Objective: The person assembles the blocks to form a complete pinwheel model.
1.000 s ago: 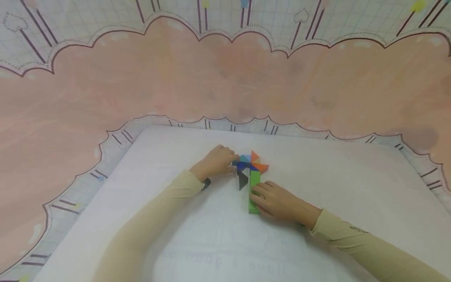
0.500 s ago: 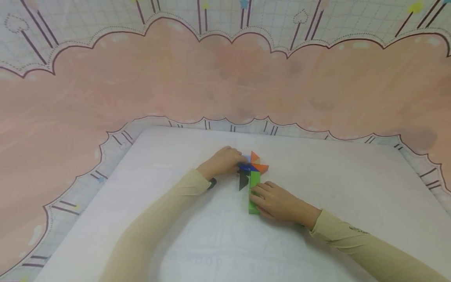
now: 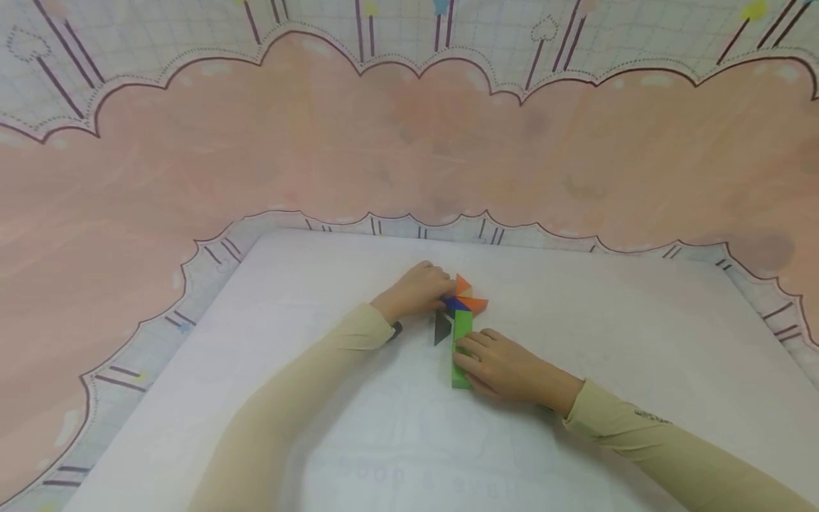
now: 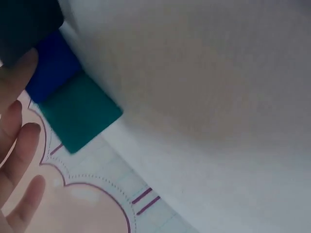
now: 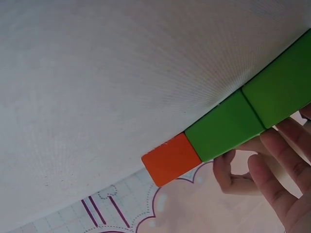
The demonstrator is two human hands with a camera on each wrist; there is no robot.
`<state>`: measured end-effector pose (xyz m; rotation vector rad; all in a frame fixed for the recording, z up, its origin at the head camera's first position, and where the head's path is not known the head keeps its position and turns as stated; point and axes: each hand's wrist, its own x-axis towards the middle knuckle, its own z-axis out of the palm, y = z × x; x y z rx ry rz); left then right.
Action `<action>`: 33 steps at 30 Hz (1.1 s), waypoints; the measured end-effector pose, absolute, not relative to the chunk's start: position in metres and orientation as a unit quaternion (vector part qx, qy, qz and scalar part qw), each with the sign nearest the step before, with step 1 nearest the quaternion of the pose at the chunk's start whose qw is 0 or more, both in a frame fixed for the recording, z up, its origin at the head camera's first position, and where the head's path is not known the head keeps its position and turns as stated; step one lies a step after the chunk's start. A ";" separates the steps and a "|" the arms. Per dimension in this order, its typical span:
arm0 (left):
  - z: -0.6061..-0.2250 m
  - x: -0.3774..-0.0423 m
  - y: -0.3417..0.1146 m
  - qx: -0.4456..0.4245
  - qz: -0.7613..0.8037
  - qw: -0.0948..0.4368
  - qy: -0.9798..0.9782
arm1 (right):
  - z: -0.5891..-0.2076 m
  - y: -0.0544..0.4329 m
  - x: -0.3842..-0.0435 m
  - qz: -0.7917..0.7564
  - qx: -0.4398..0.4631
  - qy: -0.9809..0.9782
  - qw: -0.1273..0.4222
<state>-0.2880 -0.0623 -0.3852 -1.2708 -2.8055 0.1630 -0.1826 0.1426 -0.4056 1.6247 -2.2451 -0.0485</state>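
Observation:
A pinwheel of coloured triangular blocks lies on the white table. Its orange blocks (image 3: 473, 305) and blue block (image 3: 456, 304) show in the head view. My left hand (image 3: 416, 291) reaches over its left part and hides several pieces. In the left wrist view one finger touches the blue block, beside a teal block (image 4: 80, 114); other fingers stay loosely extended. A black block (image 3: 442, 328) lies just below that hand. My right hand (image 3: 505, 366) grips the row of green blocks (image 3: 463, 323) below the pinwheel, its fingers across the top. An orange block (image 5: 171, 159) adjoins the green row.
The white tabletop (image 3: 608, 320) spreads around both hands and bears faint reversed lettering (image 3: 409, 476) near its front. Beyond its edges hangs or lies a patterned cloth (image 3: 384, 142) in peach and pale blue.
My left hand has moved right over the pinwheel and now covers its light blue and teal pieces. The right hand and green blocks have stayed in place.

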 end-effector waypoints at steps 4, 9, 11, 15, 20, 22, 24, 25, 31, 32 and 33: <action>-0.380 -0.278 -0.069 -0.388 0.032 0.022 -0.921 | -0.404 0.142 -0.183 -0.020 0.577 -0.796 0.184; -0.377 -0.262 -0.076 -0.382 0.023 -0.030 -0.923 | -0.403 0.142 -0.182 -0.027 0.575 -0.798 0.179; -0.377 -0.258 -0.077 -0.388 0.027 -0.039 -0.921 | -0.402 0.142 -0.181 -0.028 0.574 -0.799 0.175; -0.375 -0.255 -0.077 -0.384 0.028 -0.034 -0.922 | -0.402 0.142 -0.181 -0.028 0.572 -0.803 0.166; -0.373 -0.257 -0.077 -0.367 0.040 -0.018 -0.929 | -0.401 0.142 -0.182 -0.029 0.571 -0.804 0.163; -0.374 -0.258 -0.076 -0.359 0.044 -0.014 -0.932 | -0.401 0.142 -0.182 -0.028 0.570 -0.804 0.165; -0.374 -0.259 -0.076 -0.352 0.046 -0.011 -0.935 | -0.401 0.141 -0.182 -0.028 0.570 -0.804 0.165; -0.374 -0.259 -0.076 -0.348 0.046 -0.010 -0.936 | -0.401 0.141 -0.182 -0.028 0.570 -0.805 0.164; -0.377 -0.260 -0.076 -0.334 0.048 -0.006 -0.941 | -0.401 0.142 -0.181 -0.029 0.570 -0.806 0.156; -0.377 -0.260 -0.076 -0.332 0.047 -0.006 -0.942 | -0.401 0.142 -0.181 -0.029 0.570 -0.806 0.156; -0.378 -0.260 -0.077 -0.328 0.046 -0.007 -0.943 | -0.401 0.142 -0.180 -0.029 0.570 -0.806 0.156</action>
